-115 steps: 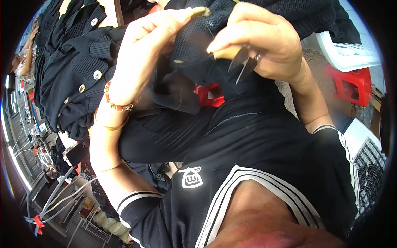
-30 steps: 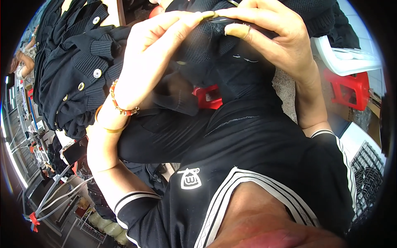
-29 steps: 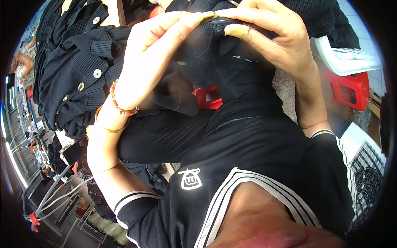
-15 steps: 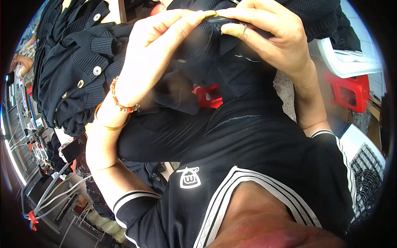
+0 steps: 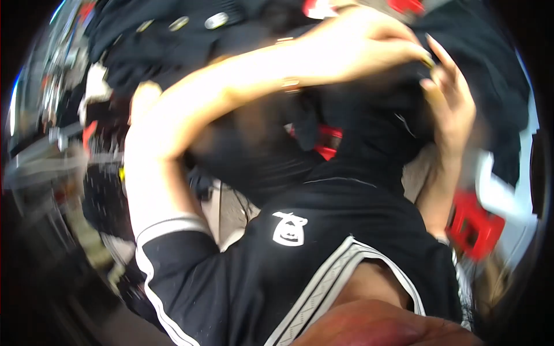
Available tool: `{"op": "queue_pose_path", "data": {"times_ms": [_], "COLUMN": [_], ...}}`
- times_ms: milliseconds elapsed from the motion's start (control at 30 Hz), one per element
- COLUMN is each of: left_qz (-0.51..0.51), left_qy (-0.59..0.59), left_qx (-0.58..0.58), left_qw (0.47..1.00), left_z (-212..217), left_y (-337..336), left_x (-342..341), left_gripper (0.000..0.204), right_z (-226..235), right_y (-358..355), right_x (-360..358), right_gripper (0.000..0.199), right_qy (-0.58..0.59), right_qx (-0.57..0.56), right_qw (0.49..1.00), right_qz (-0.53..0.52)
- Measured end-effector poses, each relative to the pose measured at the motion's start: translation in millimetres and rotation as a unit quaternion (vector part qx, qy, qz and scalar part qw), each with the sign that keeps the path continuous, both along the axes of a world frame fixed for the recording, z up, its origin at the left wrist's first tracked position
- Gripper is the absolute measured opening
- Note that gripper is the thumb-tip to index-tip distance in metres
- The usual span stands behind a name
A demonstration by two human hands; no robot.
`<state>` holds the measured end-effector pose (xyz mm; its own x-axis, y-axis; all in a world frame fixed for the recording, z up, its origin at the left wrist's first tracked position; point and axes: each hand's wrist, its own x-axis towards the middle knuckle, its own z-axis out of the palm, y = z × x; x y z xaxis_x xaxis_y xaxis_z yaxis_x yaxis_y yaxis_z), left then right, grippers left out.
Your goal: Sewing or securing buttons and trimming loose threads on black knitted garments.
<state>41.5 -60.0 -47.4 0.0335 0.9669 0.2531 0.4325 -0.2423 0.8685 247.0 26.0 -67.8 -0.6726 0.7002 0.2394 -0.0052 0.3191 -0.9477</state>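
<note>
My left hand reaches across to the right over the black cloth, blurred by motion. Its fingertips are pinched together close to my right hand; what is between them, if anything, is too smeared to make out. My right hand is curled, its thumb and forefinger at the edge of a black knit garment, which it seems to grip. A yellowish cover shows on my right thumb tip. A thin pale curved line lies on the dark cloth just below the hands. Bracelets circle my left wrist.
Black garments with pale round buttons are heaped at the far left. A red plastic stool and a white plastic object stand at the right. More red plastic shows between the dark cloth folds.
My left hand has swung to the right and its forearm now lies across the view. My right hand has moved right and lower. The whole view has shifted and blurred.
</note>
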Motion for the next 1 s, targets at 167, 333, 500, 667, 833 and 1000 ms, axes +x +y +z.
{"op": "queue_pose_path", "data": {"times_ms": [167,333,500,667,833,1000], "left_qz": [0.064,0.057,0.128,0.162,0.063,0.008], "left_qy": [0.047,0.037,-0.027,-0.065,-0.159,-0.218], "left_qx": [0.03,-0.072,-0.11,-0.125,-0.124,-0.147], "left_qw": [0.996,0.995,0.985,0.977,0.977,0.965], "left_z": [-15.1,-35.5,-29.4,2.7,12.6,29.4], "left_y": [7.5,64.7,55.1,49.5,5.7,-6.5], "left_x": [-1.8,-8.8,0.5,14.7,-11.1,-21.9], "left_gripper": [0.041,0.052,0.048,0.044,0.035,0.027], "right_z": [-28.1,-7.6,-14.0,-5.1,-14.2,10.9], "right_y": [5.4,2.3,28.4,37.3,48.6,14.0], "right_x": [-12.3,-26.1,-34.2,7.0,37.4,13.0], "right_gripper": [0.038,0.029,0.02,0.012,0.014,0.02], "right_qy": [0.046,0.069,0.059,0.045,0.102,0.205], "right_qx": [0.001,0.385,0.481,0.347,0.062,-0.152], "right_qw": [0.995,0.917,0.874,0.936,0.992,0.93], "right_qz": [-0.093,-0.071,0.035,-0.041,0.038,0.265]}}
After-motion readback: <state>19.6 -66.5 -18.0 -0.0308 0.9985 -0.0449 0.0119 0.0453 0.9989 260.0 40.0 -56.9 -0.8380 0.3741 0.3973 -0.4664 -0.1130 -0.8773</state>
